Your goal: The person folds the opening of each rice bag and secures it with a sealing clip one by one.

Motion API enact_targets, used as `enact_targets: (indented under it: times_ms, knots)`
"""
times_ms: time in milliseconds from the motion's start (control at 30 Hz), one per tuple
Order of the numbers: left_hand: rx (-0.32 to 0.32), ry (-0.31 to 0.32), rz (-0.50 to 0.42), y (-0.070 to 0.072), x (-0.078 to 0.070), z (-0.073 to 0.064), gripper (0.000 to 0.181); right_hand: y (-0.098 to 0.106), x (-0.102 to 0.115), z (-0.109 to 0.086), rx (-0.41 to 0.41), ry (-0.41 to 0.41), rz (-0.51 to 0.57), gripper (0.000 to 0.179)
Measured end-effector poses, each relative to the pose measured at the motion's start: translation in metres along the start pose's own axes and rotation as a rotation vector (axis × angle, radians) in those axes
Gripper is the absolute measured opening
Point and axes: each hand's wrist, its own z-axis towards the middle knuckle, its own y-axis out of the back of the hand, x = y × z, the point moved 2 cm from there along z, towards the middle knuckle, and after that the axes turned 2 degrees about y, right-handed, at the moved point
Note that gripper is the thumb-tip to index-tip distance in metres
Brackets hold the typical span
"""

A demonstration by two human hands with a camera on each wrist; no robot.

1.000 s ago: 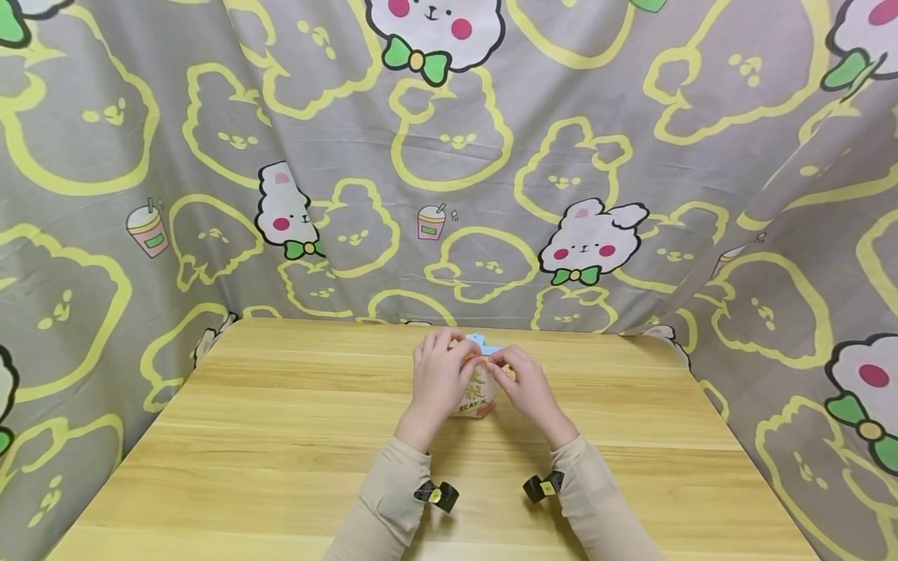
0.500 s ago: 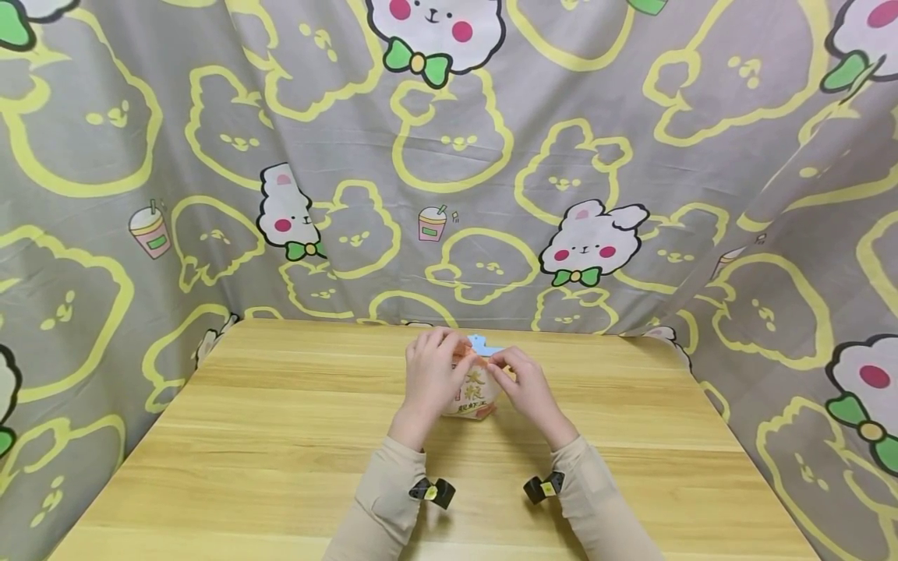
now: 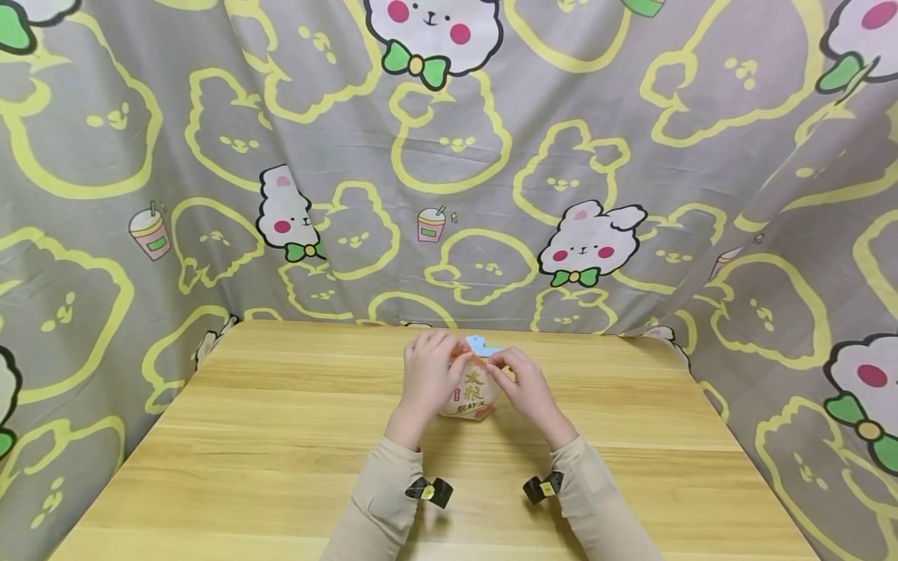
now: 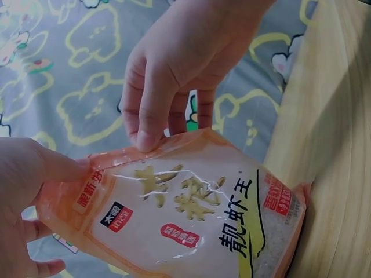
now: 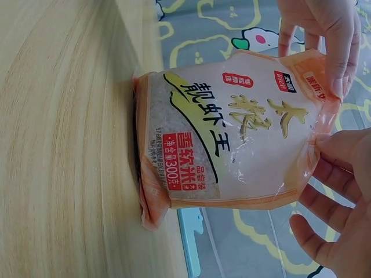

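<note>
in the head view, the left hand (image 3: pixel 428 374) is pinching one top corner of the printed rice bag (image 3: pixel 471 396), its thumb in front and its fingers bending behind. the right hand (image 3: pixel 525 383) is likewise pinching the top edge, close to the other. the bag is standing on the wooden table (image 3: pixel 266 436), below the frame's centre. a light-blue object (image 3: pixel 486 350) is showing just above it, and a gray patterned curtain (image 3: pixel 337 156) is filling the upper frame.

Cannot see all of the blue object (image 5: pixel 189 246), partly hidden behind the rice bag (image 5: pixel 232 156), nor read the tiny print (image 5: pixel 157 147) low on the bag.
</note>
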Motion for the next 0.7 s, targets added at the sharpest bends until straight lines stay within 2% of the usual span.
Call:
enact_targets:
  times_ms: [167, 367, 533, 700]
  knots:
    - [-0.001, 0.004, -0.003, 0.0018, 0.0007, 0.001, 0.011, 0.0003, 0.0007, -0.0002, -0.007, 0.008, 0.006, 0.004]
    - [0.038, 0.009, -0.017, 0.0037, 0.0038, 0.0022, 0.012, 0.0011, 0.0016, 0.0, 0.002, -0.006, 0.014, 0.006]
    - [0.024, 0.03, -0.056, 0.0057, 0.0071, 0.0032, 0.014, 0.0006, 0.0018, -0.0001, 0.007, -0.011, 0.008, 0.009]
    - [0.018, 0.022, -0.06, 0.0062, 0.0074, 0.0036, 0.014, 0.0013, 0.0017, 0.0004, 0.031, -0.032, 0.016, 0.007]
